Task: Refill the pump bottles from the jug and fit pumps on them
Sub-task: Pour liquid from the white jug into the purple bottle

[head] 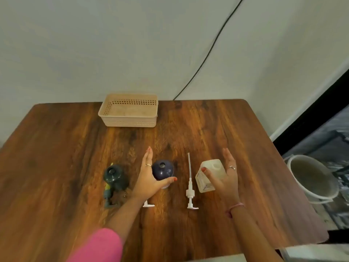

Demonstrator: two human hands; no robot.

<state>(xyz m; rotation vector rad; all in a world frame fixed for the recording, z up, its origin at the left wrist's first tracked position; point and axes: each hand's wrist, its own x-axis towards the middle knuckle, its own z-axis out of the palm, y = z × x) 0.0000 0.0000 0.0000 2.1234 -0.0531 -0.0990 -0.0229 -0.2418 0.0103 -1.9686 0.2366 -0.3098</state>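
In the head view, the person reaches with both hands over the wooden bench (75,157). The left hand (149,178), in the lower middle of the frame, has its fingers (149,156) spread open around the dark blue bottle (162,169); the thumb lies against the near side of the bottle, but the fingers are not closed on it. The right hand (225,176) is open too and comes to the translucent jug (208,175), with the thumb on its top and the other fingers straight beside it, so neither hand grips yet. The step in hand seems to be the start of the first refill: steadying one bottle and taking up the jug. The next move calls for a firm hold on the jug and a careful tilt over the small round mouth of the blue bottle, which stands open without a pump. A dark green bottle (114,176) stands to the left, also open. One white pump (190,188) with a long tube lies between the blue bottle and the jug; another pump (148,205) is partly hidden under the left wrist. A beige basket (130,121) stands at the far edge.
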